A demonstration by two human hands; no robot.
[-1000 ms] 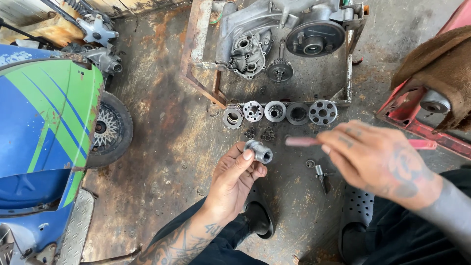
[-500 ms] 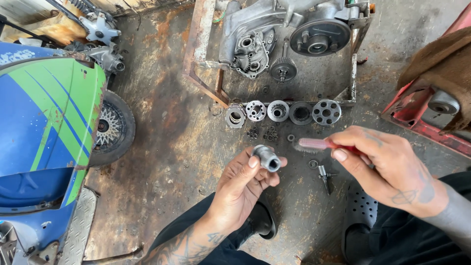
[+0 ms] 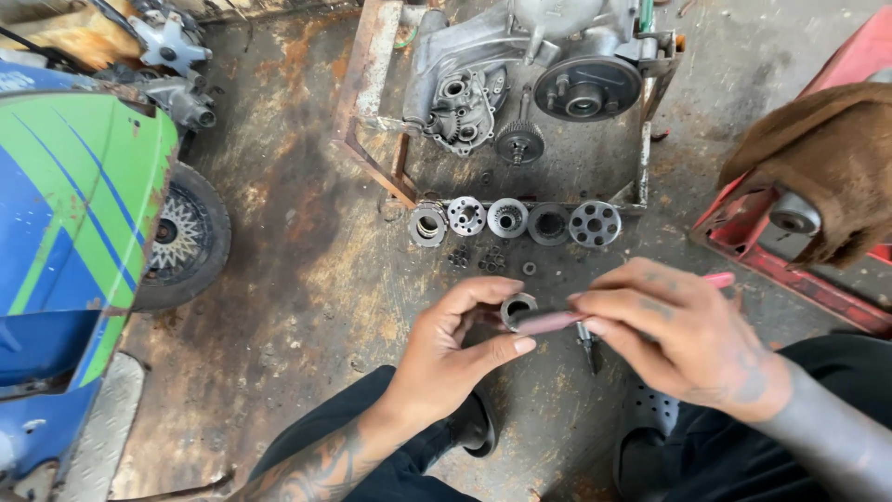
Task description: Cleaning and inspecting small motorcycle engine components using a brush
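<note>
My left hand pinches a small round metal bushing between thumb and fingers, its bore facing up. My right hand grips a slim pink-handled tool, whose tip lies against the bushing's rim. Both hands hover low over the stained concrete floor, just in front of a row of several round metal engine parts.
A dismantled engine case sits on a rusty steel frame ahead. A blue and green scooter body with its wheel stands at left. A red stand with brown cloth is at right. Small loose parts dot the floor.
My hands have come together. The pink tool has swung down to the bushing, and my left hand has turned the bushing toward it.
</note>
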